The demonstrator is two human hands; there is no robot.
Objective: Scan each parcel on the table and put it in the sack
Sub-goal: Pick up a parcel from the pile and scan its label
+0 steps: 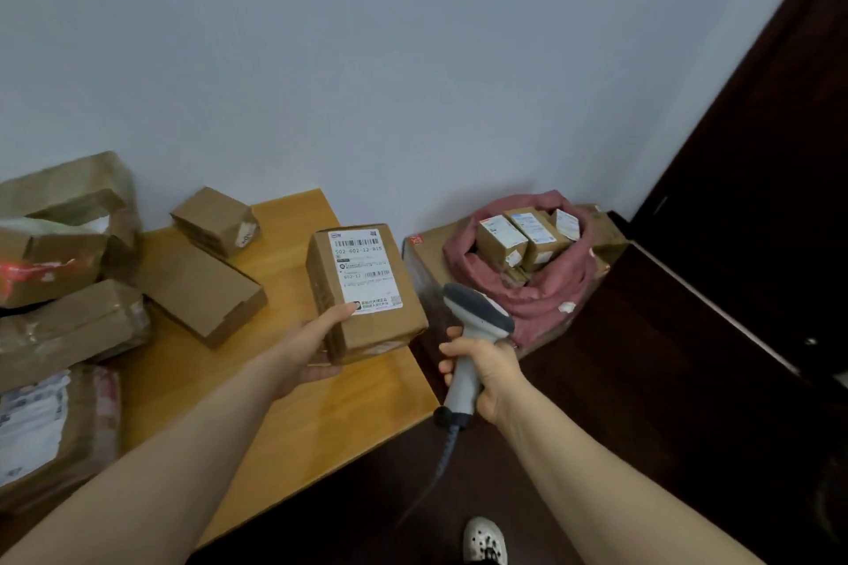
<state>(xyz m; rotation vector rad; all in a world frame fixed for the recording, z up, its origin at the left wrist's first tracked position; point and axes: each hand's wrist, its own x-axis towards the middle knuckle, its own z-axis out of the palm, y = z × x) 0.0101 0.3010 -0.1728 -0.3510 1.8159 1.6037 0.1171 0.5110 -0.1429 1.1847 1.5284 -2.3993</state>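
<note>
While the left hand (pixel 316 344) holds the parcel (pixel 367 289) over the surface (pixel 293 427), the right hand (pixel 486 367) grips the scanner (pixel 477 312) beside it. It may be scanning now. Next the parcel should go in the sack (pixel 550 289).

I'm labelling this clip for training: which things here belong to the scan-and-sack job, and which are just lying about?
Job:
- labelled parcel in the left hand
- scanner in the right hand
- sacked parcels in the pink sack
- other parcels on the table

Lying about:
- carton under the sack
- white shoe
- dark door
</note>
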